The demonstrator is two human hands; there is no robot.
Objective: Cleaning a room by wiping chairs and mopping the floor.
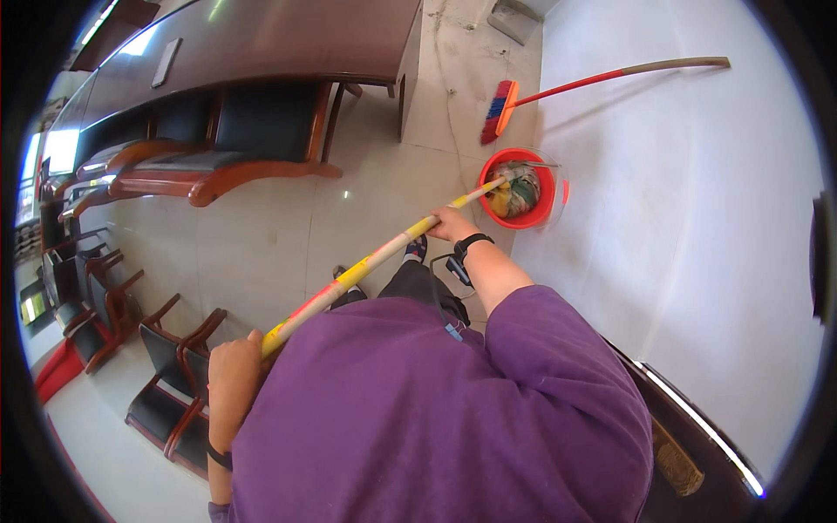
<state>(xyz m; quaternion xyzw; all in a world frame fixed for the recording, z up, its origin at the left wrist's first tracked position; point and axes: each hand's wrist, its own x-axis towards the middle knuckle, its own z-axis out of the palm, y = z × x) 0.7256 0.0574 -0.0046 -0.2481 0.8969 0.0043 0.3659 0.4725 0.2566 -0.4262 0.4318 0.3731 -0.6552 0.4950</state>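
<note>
A mop [384, 251] with a yellow, white and red striped pole slants across in front of me. My left hand [234, 370] is closed on the pole's near end, beside my body. Farther up, my right hand [451, 225] wraps round the pole, nearer the mop head. That mop head [516, 190], a bundle of grey, green and yellow cloth strips, sits inside a red bucket [547, 209]. The bucket stands on the floor against the white wall, its wire handle tipped to the right.
A broom [504, 112] with a red handle leans on the white wall [663, 166] behind the bucket. At the far left runs a long dark wooden table [288, 44] with black-seated armchairs [261, 131]. More chairs [166, 383] stand at the left. A dustpan-like grey thing [514, 22] lies at the back.
</note>
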